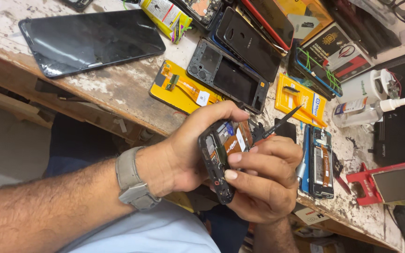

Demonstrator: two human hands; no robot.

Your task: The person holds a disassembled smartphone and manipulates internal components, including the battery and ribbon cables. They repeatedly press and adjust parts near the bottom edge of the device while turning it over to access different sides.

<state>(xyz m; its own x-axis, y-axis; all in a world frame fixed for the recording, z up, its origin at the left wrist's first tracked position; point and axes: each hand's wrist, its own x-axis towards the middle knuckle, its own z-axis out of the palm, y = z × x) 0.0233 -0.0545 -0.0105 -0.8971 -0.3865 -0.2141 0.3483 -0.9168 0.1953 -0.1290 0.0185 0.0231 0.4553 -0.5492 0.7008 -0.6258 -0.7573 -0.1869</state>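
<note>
Hands meet over the workbench (118, 86): left hand (179, 154) clamps an opened phone (221, 157), circuit boards inside; right hand (263, 180) steadies it, gripping black tweezers (282, 122).

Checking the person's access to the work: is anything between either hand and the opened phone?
Nothing visible. The left hand grips the opened phone directly, and the right hand touches it while holding tweezers.
</note>
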